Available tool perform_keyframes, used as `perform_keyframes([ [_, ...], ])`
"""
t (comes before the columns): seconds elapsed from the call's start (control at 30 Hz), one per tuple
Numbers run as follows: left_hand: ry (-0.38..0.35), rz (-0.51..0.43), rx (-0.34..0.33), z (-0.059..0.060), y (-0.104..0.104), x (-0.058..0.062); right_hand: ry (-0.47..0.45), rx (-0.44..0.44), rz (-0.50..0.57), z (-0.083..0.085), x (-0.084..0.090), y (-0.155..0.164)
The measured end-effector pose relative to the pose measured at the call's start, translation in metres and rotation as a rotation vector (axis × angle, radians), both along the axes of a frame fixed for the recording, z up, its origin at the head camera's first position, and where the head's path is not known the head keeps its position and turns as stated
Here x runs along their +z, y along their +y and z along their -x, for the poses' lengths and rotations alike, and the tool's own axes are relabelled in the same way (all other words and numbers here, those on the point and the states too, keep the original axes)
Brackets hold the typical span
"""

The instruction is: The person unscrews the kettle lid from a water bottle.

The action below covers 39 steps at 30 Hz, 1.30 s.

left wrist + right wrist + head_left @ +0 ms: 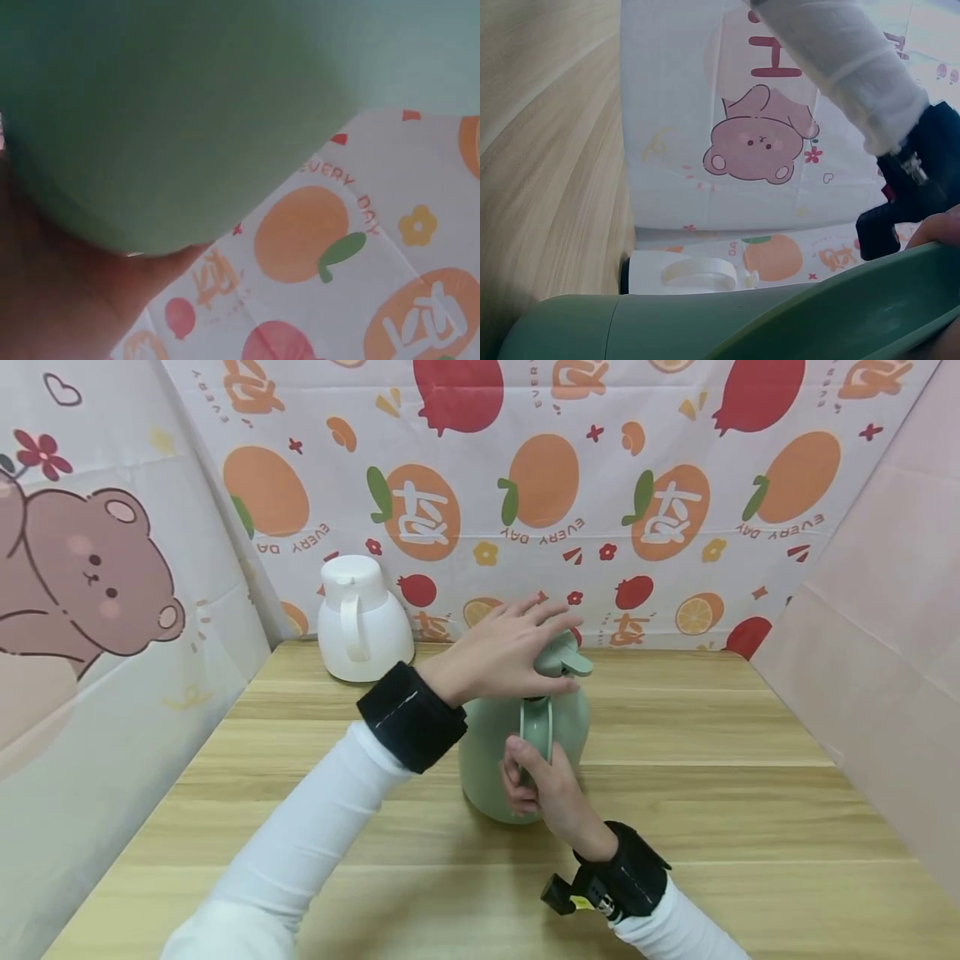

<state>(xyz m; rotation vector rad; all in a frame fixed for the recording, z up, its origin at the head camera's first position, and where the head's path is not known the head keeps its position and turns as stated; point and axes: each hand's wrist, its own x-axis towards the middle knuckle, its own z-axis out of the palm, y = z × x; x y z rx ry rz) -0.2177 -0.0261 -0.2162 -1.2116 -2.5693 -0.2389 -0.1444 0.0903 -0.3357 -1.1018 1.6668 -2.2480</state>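
Observation:
A sage-green thermos jug [487, 768] stands upright on the wooden table, its handle [536, 720] facing me. Low on that handle, my right hand [553, 789] grips with its fingers curled round. My left hand [495, 650] reaches over from the left and holds the green lid [558, 653] at the top, thumb on the near side and fingers spread along the far side. A tab on the lid sticks out to the right. In the left wrist view the green surface [187, 135] fills the upper part, with the hand [67, 292] against its lower edge.
A white jug [360, 639] with a white handle stands at the back left of the wooden table [712, 827]. Fruit-print cloth [480, 535] hangs behind the table. Side panels rise at both edges, the left one [172, 693] printed with a bear.

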Motion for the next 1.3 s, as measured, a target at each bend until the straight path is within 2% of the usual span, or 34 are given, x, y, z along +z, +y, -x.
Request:
perform_keyframes([
  [0.07,-0.038,0.025,0.016,0.003,0.004,0.0,-0.003,-0.001,0.0,0.0,0.0,0.0],
  [0.13,-0.044,0.016,0.018,0.006,0.006,-0.001,-0.01,0.0,-0.001,0.0,0.0,0.0],
  [0.53,0.021,-0.069,0.0,0.011,0.009,-0.004,-0.003,0.007,-0.004,0.0,0.004,0.0],
  [0.67,0.01,-0.103,-0.005,0.011,0.008,-0.002,-0.006,0.007,-0.001,0.0,0.004,0.0],
  [0.83,-0.02,-0.205,-0.002,0.01,0.004,0.003,-0.007,0.003,0.001,0.0,0.002,0.001],
  [0.93,0.002,-0.343,-0.027,0.011,0.001,0.001,0.001,-0.006,-0.003,0.0,0.002,0.001],
  [1.13,0.053,-0.788,-0.113,0.013,-0.006,-0.011,0.008,-0.004,0.0,0.0,0.004,0.001],
  [1.2,0.041,-0.943,-0.124,0.012,-0.01,-0.015,0.004,-0.001,0.005,-0.001,0.004,0.001],
  [1.3,-0.018,-1.177,-0.144,0.009,-0.017,-0.021,-0.008,0.007,0.011,-0.001,0.004,0.0],
])
